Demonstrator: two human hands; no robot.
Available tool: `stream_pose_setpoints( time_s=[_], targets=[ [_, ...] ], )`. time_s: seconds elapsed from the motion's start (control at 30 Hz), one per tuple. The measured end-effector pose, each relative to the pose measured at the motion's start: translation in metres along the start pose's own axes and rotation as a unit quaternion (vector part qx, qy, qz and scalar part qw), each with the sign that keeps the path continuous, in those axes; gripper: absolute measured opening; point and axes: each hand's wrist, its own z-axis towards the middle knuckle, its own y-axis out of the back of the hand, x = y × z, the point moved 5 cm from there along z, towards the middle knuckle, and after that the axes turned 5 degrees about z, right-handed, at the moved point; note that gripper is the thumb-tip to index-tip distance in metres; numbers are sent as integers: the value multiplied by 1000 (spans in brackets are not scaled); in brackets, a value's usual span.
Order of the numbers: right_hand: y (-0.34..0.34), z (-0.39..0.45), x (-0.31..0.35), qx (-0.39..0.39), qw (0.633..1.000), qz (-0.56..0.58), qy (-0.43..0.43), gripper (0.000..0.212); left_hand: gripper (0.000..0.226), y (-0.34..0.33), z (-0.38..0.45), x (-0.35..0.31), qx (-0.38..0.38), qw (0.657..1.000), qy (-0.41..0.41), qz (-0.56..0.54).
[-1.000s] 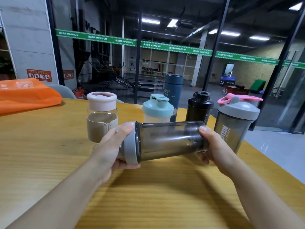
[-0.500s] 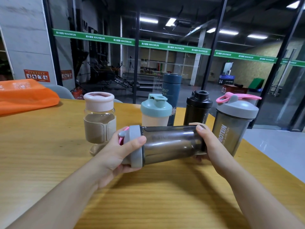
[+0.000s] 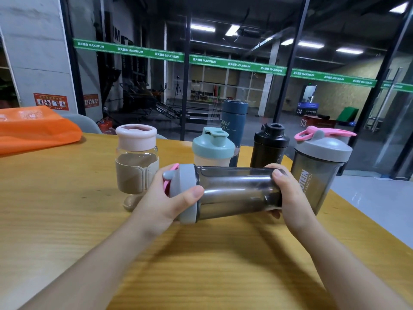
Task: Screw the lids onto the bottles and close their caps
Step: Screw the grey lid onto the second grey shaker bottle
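A gym behind glass walls frames the wooden counter (image 3: 67,231), where five bottles stand in a row. Held sideways just above it, the smoky shaker bottle (image 3: 234,191) is clasped at both ends: the left hand (image 3: 165,198) wraps its grey lid (image 3: 186,193), the right hand (image 3: 288,193) its base. Over the past second the lid has rotated, its pink cap (image 3: 171,180) swinging into sight, so screwing appears nearly finished; the cap likely remains to close.

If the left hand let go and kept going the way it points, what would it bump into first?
Probably the teal-lidded bottle, standing just behind the held shaker the left hand grips; depth is hard to judge.
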Motion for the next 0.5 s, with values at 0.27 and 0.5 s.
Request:
stream_pose_setpoints(
  time_s=[0.27, 0.5],
  targets=[
    [1, 1, 0, -5, 999, 9, -45, 29, 104, 0, -3, -12, -27, 995, -86, 44],
    [-3, -2, -7, -1, 994, 30, -106, 27, 126, 5, -1, -7, -9, 995, -60, 77]
  ],
)
